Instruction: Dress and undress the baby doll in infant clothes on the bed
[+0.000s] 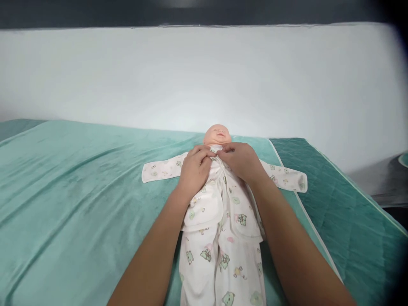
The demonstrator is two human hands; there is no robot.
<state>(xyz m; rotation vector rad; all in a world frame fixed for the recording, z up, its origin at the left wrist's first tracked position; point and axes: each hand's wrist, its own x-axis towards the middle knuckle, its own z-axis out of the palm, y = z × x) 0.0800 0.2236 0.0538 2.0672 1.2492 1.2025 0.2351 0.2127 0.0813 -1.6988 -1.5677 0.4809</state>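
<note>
A baby doll (217, 134) lies on its back, its head toward the wall. It wears a white long-sleeved baby shirt (204, 208) and matching trousers (219, 272), both printed with small green bears. At the shirt's neckline my left hand (196, 168) pinches the cloth between thumb and fingers. My right hand (240, 159) grips the collar's other side, its fingertips nearly meeting those of the left. Below the hands the shirt front hangs apart in two flaps over the trousers. Both sleeves stretch out sideways. Whatever fastener is at the collar is hidden by my fingers.
A smooth teal sheet (79, 191) lies under the doll and is wrinkled on the left. To the right, a darker green quilted cover (347, 212) shows beyond the sheet's pale edge. A white wall (197, 76) rises right behind the doll's head.
</note>
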